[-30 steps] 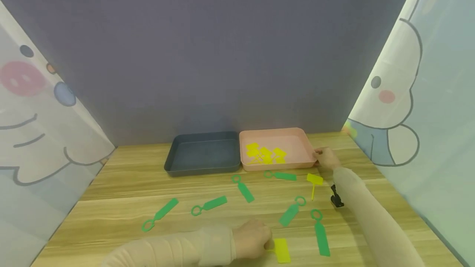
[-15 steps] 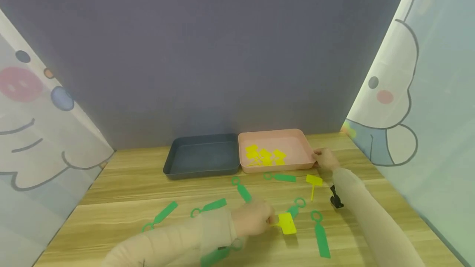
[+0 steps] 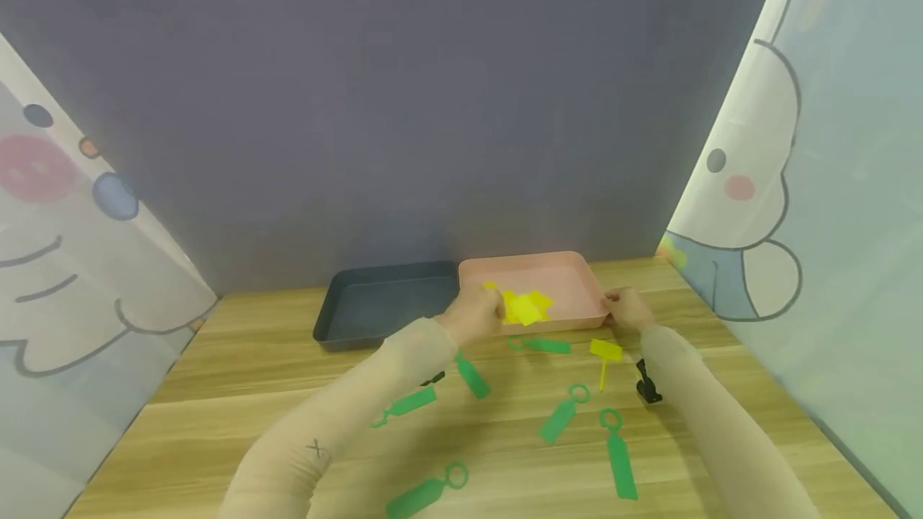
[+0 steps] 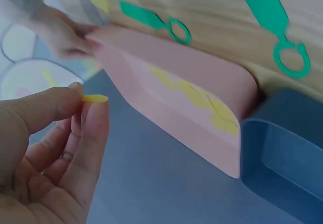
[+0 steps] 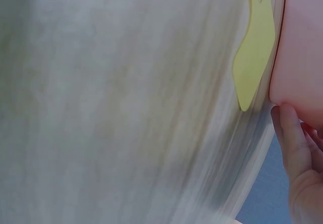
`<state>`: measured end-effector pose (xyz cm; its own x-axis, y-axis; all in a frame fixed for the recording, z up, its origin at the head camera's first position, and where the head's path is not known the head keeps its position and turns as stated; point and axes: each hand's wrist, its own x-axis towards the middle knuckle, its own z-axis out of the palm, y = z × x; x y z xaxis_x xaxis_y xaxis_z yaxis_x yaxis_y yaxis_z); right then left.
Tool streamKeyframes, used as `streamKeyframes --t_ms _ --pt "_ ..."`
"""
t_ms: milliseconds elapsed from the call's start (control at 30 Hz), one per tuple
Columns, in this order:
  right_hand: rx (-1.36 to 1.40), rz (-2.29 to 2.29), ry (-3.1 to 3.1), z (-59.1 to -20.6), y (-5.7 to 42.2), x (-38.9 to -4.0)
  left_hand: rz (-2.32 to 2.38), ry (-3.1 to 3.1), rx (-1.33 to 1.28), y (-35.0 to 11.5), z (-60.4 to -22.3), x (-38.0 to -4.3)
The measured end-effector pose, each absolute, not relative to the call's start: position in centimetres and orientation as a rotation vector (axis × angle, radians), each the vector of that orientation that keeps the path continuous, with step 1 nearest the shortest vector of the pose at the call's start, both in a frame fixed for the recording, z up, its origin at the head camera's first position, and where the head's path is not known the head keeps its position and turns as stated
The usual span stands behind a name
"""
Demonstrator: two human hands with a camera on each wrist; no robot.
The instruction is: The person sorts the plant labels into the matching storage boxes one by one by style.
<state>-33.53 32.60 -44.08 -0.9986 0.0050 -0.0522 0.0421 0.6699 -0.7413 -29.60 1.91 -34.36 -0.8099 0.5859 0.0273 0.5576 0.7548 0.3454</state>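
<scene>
My left hand (image 3: 472, 317) is over the front left of the pink tray (image 3: 561, 325), pinching a yellow T-shaped plant label (image 3: 527, 310) between thumb and fingertips. In the left wrist view the label (image 4: 95, 98) shows edge-on at the fingertips. Several more yellow labels (image 4: 197, 95) lie inside the tray, partly hidden by the hand in the head view. My right hand (image 3: 630, 309) holds the tray's right end; in the right wrist view its fingers (image 5: 295, 138) lie against the outer corner. Another yellow label (image 3: 606, 350) lies on the table near that hand.
A dark blue tray (image 3: 389, 339) adjoins the pink one on its left. Several green ring-ended tags (image 3: 622, 463) are scattered over the wooden table (image 3: 216, 407), some partly behind the left sleeve. A small black object (image 3: 648, 384) is by the right forearm. A grey panel (image 3: 433, 102) rises behind.
My left hand has lifted the yellow label off the front of the table and carried it forward to the pink tray, uncovering a green tag. The right hand has stayed at the tray.
</scene>
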Motion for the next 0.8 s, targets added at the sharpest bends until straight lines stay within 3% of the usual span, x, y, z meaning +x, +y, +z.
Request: streamKeyframes --t_ms 500,800 --pt "0.071 -1.291 2.82 -44.0 32.3 -33.6 0.556 2.942 0.839 2.9 -35.0 -34.8" --pt "0.063 -1.298 2.801 -43.9 32.2 -33.4 0.299 3.018 0.769 4.1 -35.6 -36.6"
